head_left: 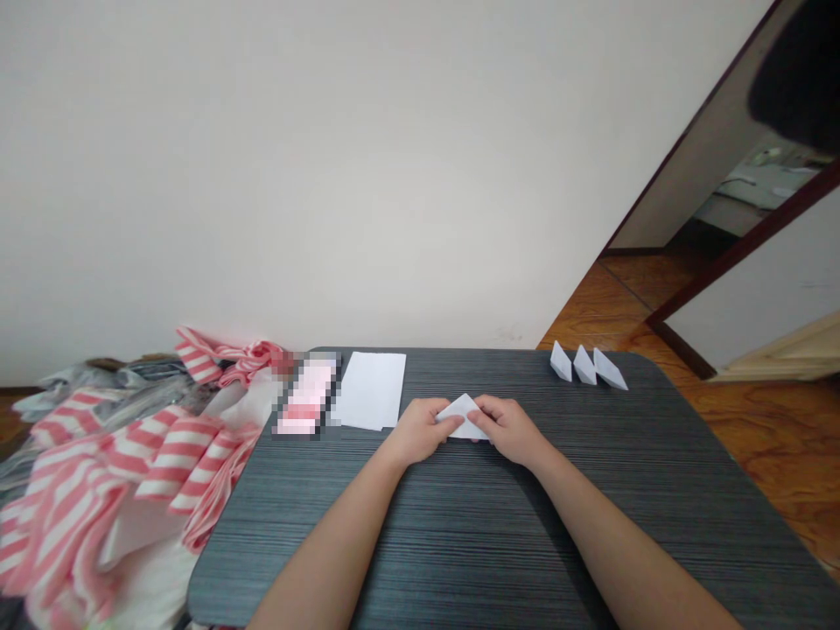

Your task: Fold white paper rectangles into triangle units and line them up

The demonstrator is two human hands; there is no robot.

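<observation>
A folded piece of white paper (466, 409), triangular with its peak pointing away from me, is held over the middle of the table. My left hand (423, 429) grips its left corner, thumb on top. On the opposite corner my right hand (510, 429) is closed in the same way, its thumb lying across the near face. Fingertips show faintly below the paper's lower edge. To the left lies a small stack of white paper sheets (372, 390), slightly out of line with each other. Three folded white paper pieces (584, 365) stand in a row at the far right.
A blurred-out pink and white rectangular object (308, 394) lies left of the sheets. The dark ridged table (446, 542) meets a white wall (394, 175) at the back. Red-and-white striped cloth (164, 455) is heaped on the left. Wooden floor (774, 420) and a doorway are at right.
</observation>
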